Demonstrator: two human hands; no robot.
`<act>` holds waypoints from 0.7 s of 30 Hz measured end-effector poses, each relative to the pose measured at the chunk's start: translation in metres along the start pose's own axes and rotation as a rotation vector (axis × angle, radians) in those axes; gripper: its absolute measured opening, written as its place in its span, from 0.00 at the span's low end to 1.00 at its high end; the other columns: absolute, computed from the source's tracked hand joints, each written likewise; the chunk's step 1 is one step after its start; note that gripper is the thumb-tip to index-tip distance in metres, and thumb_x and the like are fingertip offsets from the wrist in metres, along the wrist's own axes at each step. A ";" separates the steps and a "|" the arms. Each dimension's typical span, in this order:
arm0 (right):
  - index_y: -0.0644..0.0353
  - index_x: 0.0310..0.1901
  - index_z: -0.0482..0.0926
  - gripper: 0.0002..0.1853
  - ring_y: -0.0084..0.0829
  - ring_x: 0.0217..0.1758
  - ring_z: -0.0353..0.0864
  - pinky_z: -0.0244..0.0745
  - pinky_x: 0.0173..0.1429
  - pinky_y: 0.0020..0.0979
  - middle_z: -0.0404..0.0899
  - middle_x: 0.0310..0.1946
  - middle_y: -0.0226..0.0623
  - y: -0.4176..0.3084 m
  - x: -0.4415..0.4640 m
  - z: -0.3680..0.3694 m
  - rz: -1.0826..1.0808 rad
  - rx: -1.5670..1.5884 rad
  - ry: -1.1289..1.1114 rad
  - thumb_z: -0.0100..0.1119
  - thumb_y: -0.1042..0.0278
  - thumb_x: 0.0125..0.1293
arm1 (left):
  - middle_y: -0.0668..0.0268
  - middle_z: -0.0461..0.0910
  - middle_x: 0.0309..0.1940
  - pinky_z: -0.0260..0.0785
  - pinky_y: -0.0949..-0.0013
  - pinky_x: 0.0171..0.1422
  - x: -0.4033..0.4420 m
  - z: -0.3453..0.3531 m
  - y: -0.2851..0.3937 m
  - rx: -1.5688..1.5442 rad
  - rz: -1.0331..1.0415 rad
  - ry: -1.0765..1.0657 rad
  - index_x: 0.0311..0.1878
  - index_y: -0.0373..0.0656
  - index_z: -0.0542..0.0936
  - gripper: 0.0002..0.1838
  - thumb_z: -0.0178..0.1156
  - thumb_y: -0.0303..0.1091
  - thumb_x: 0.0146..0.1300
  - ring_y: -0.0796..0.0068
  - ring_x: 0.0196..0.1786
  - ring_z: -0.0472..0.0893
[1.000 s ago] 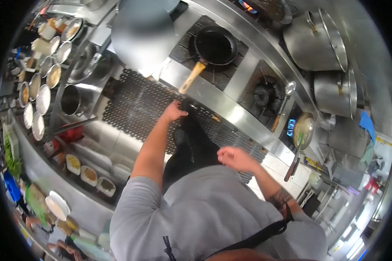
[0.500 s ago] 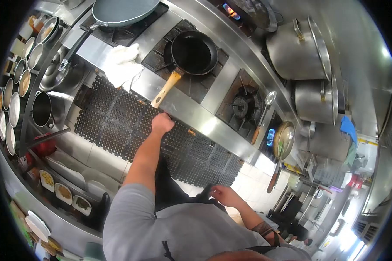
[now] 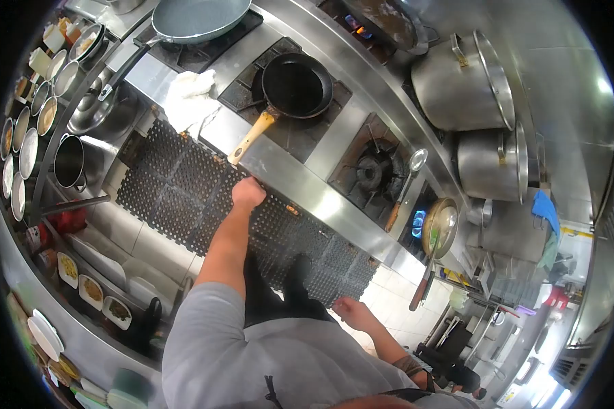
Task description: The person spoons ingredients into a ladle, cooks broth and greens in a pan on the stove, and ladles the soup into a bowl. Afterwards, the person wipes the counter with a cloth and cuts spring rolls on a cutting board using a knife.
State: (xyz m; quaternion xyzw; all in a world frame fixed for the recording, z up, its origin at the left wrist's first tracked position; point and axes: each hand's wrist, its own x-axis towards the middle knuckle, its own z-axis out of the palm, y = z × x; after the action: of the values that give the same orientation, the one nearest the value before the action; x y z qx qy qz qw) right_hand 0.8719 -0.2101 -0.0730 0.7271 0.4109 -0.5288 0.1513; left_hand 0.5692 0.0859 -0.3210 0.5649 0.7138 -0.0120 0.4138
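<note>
Fingers of your left hand (image 3: 249, 193) are curled into a closed fist, with nothing showing in them, just off the end of the wooden handle (image 3: 254, 136). That handle belongs to the black frying pan (image 3: 297, 85), which sits on a burner in front of you, its inside dark. It juts past the stove's front edge toward you, probably so that it can be taken away from the heat.

Your right hand (image 3: 353, 313) hangs near your waist, fingers loosely bent; you cannot tell from this angle whether they hold anything.

Left of the black pan, a grey pan (image 3: 201, 19) also points its handle outward. Between them a white cloth (image 3: 189, 99) drapes over the front ledge, likely kept within reach for hot metal. To the right come a bare burner (image 3: 372, 174), a long spoon (image 3: 418, 161) laid beside it, and a small pan (image 3: 440, 228) next to a blue flame (image 3: 419, 223).

Two large pots (image 3: 460, 85) stand along the back. Beneath you, a perforated black mat (image 3: 177, 177) covers part of the tiled floor. On your left, a steel surface (image 3: 102, 351) carries white plates (image 3: 44, 335), with food tubs (image 3: 91, 292) set alongside.
</note>
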 end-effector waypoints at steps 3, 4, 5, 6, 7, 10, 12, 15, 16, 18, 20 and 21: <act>0.56 0.58 0.82 0.22 0.43 0.52 0.88 0.80 0.57 0.39 0.88 0.47 0.45 0.003 -0.001 -0.010 0.002 -0.097 -0.051 0.61 0.48 0.73 | 0.51 0.88 0.48 0.80 0.54 0.59 -0.002 -0.001 0.001 0.012 0.005 0.003 0.50 0.42 0.87 0.19 0.58 0.38 0.59 0.51 0.53 0.87; 0.56 0.58 0.82 0.22 0.43 0.52 0.88 0.80 0.57 0.39 0.88 0.47 0.45 0.005 0.001 -0.014 -0.001 -0.103 -0.054 0.61 0.48 0.73 | 0.51 0.88 0.48 0.80 0.53 0.59 -0.003 0.001 0.001 0.021 0.012 0.001 0.52 0.42 0.86 0.20 0.58 0.37 0.60 0.51 0.54 0.87; 0.56 0.59 0.81 0.23 0.43 0.52 0.88 0.80 0.57 0.40 0.88 0.47 0.45 0.006 0.003 -0.018 -0.036 -0.155 -0.051 0.60 0.47 0.74 | 0.51 0.88 0.48 0.80 0.53 0.59 -0.005 0.004 0.002 0.018 0.005 0.003 0.52 0.42 0.86 0.20 0.58 0.37 0.60 0.51 0.54 0.87; 0.56 0.60 0.81 0.24 0.44 0.52 0.88 0.80 0.57 0.41 0.88 0.46 0.44 0.010 0.004 -0.022 -0.072 -0.208 -0.052 0.59 0.45 0.74 | 0.51 0.88 0.50 0.79 0.53 0.60 -0.010 0.003 0.002 -0.031 -0.019 0.031 0.57 0.42 0.83 0.22 0.58 0.38 0.60 0.50 0.54 0.87; 0.56 0.60 0.81 0.24 0.44 0.52 0.88 0.80 0.57 0.41 0.88 0.46 0.44 0.014 0.006 -0.027 -0.081 -0.218 -0.059 0.59 0.45 0.74 | 0.51 0.87 0.51 0.79 0.52 0.61 -0.017 0.001 0.004 -0.080 -0.044 0.066 0.61 0.42 0.80 0.25 0.59 0.38 0.60 0.50 0.55 0.86; 0.56 0.63 0.80 0.26 0.42 0.52 0.88 0.80 0.56 0.41 0.89 0.46 0.42 0.016 0.010 -0.054 -0.169 -0.243 -0.108 0.59 0.45 0.74 | 0.46 0.84 0.57 0.75 0.51 0.66 -0.045 0.014 -0.008 -0.250 -0.151 0.108 0.69 0.36 0.70 0.38 0.65 0.44 0.57 0.44 0.60 0.83; 0.56 0.63 0.80 0.26 0.41 0.50 0.88 0.80 0.55 0.39 0.89 0.45 0.42 0.005 -0.010 -0.084 -0.283 -0.213 -0.081 0.60 0.46 0.74 | 0.43 0.81 0.60 0.74 0.52 0.68 -0.056 0.061 -0.045 -0.312 -0.175 0.114 0.70 0.32 0.69 0.43 0.69 0.47 0.54 0.42 0.63 0.81; 0.56 0.62 0.80 0.22 0.35 0.46 0.87 0.80 0.53 0.36 0.88 0.43 0.39 0.016 -0.041 -0.144 -0.465 -0.093 0.001 0.63 0.53 0.73 | 0.41 0.80 0.60 0.74 0.53 0.70 -0.117 0.110 -0.081 -0.202 -0.295 -0.043 0.64 0.31 0.76 0.39 0.70 0.48 0.53 0.43 0.66 0.79; 0.57 0.62 0.80 0.21 0.34 0.46 0.87 0.80 0.53 0.37 0.88 0.42 0.38 0.028 -0.054 -0.167 -0.484 -0.026 0.063 0.64 0.55 0.73 | 0.41 0.84 0.54 0.76 0.51 0.65 -0.128 0.161 -0.115 -0.128 -0.287 0.058 0.52 0.30 0.83 0.30 0.71 0.47 0.54 0.44 0.62 0.82; 0.57 0.59 0.82 0.18 0.38 0.49 0.86 0.79 0.54 0.39 0.86 0.46 0.40 0.081 -0.065 -0.212 -0.613 -0.064 0.453 0.63 0.59 0.73 | 0.44 0.88 0.44 0.81 0.53 0.55 -0.194 0.188 -0.112 -0.010 -0.300 0.016 0.46 0.32 0.86 0.25 0.70 0.47 0.56 0.48 0.50 0.88; 0.60 0.55 0.83 0.17 0.46 0.52 0.82 0.76 0.60 0.42 0.83 0.45 0.45 0.141 -0.078 -0.252 -0.598 -0.095 0.805 0.65 0.60 0.70 | 0.47 0.88 0.39 0.82 0.55 0.50 -0.230 0.196 -0.094 0.010 -0.317 -0.368 0.41 0.33 0.87 0.23 0.67 0.48 0.60 0.53 0.42 0.89; 0.61 0.56 0.82 0.19 0.49 0.55 0.81 0.75 0.62 0.44 0.83 0.47 0.46 0.187 -0.073 -0.268 -0.515 -0.183 0.918 0.66 0.59 0.69 | 0.45 0.87 0.45 0.80 0.55 0.57 -0.257 0.198 -0.075 -0.097 -0.435 -0.469 0.43 0.34 0.87 0.24 0.65 0.49 0.60 0.50 0.49 0.88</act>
State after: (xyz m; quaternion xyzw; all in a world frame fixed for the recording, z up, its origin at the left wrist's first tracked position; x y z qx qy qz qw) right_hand 1.1785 -0.1819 0.0582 0.7432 0.6443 -0.1382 -0.1159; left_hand 0.6272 -0.2414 -0.3298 0.3605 0.7027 -0.1961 0.5812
